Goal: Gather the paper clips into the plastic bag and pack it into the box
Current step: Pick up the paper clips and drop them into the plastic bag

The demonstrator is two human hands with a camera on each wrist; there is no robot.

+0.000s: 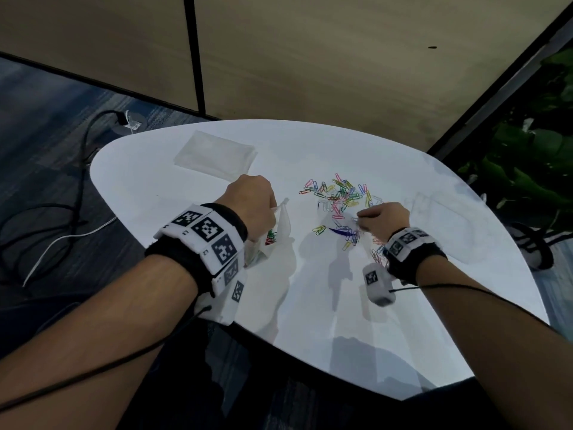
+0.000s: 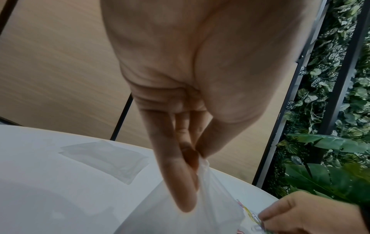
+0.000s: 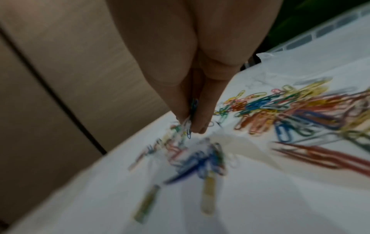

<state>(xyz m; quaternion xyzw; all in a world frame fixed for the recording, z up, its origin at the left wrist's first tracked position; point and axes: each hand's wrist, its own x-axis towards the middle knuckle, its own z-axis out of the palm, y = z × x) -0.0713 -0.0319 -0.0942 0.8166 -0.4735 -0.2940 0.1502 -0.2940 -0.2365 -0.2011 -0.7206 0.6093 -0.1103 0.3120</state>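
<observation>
Coloured paper clips lie scattered in a loose heap on the white table; they show blurred in the right wrist view. My left hand pinches the rim of a thin clear plastic bag, holding it up above the table; several clips sit inside it. In the left wrist view my left hand has thumb and fingers closed on the bag. My right hand is at the near edge of the heap, pinching a few clips between fingertips.
A clear flat plastic box lies at the table's far left. Another clear plastic piece lies right of the clips. Cables run on the floor at left. Green plants stand to the right, a wooden wall behind.
</observation>
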